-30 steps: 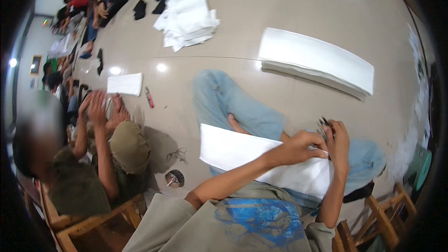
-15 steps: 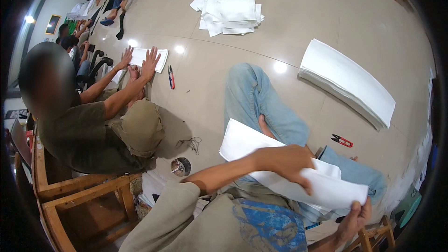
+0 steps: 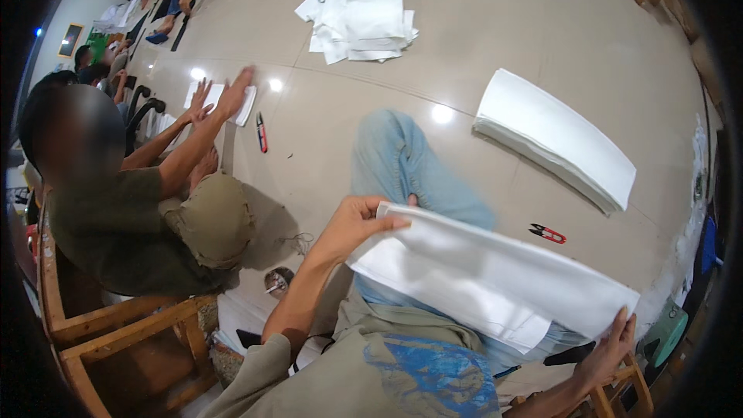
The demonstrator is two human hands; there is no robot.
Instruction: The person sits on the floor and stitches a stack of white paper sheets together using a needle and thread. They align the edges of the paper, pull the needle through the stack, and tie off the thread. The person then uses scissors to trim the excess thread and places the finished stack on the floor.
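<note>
A long white cloth strip (image 3: 503,259) is stretched over my lap, raised at a slant. My left hand (image 3: 357,226) pinches its far left corner between thumb and fingers. At the opposite end, my right hand (image 3: 611,350) grips the lower right corner. Beneath the strip, more white cloth (image 3: 457,302) lies across my legs, partly covered by it. My crossed legs in light blue jeans (image 3: 414,166) show beyond the cloth.
On the floor to the right lies a tall stack of white cloth (image 3: 557,135), with red thread snips (image 3: 548,233) nearer me. A looser white pile (image 3: 360,11) is farther off. To my left a person (image 3: 116,209) sits pressing white cloth, beside other snips (image 3: 261,133) and a wooden frame (image 3: 128,325).
My left hand has moved from the middle of the cloth to its far left corner. The top strip is now lifted and stretched out between both hands.
</note>
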